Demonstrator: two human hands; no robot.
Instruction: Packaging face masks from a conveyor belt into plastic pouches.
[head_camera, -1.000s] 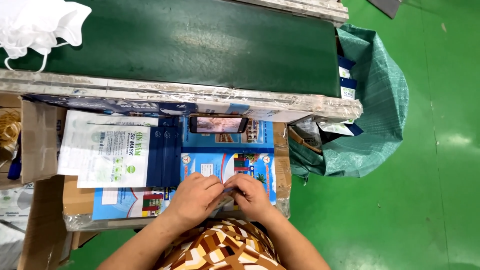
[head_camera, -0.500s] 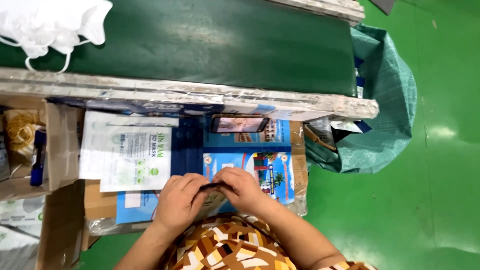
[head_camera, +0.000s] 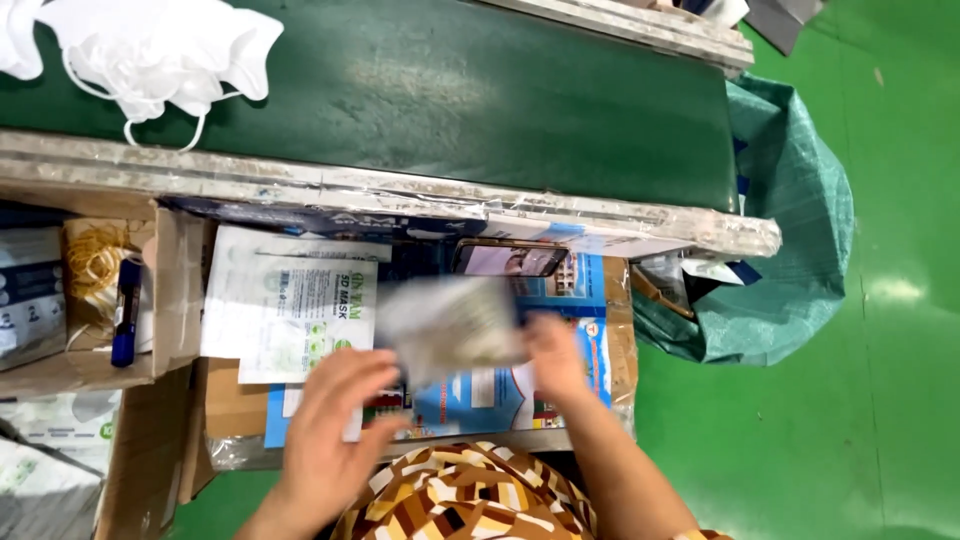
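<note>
Head camera shows the right hand (head_camera: 555, 350) pinching a blurred grey packet (head_camera: 455, 320) above the blue printed sheet (head_camera: 560, 375), too smeared to read its details. The left hand (head_camera: 330, 425) is spread open, holding nothing. Half a second ago both hands were pressed together low on the sheet; now they have parted and the packet is lifted.

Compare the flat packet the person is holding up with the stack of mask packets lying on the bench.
The held packet is lifted off the bench, gripped by the right hand; the stack of mask packets lies flat, with the left hand over its near edge. The held packet is motion-blurred and greyish, its print unreadable; the stack is sharp, white with green print. The held packet looks single; the stack is several. Both are flat and rectangular.
</note>
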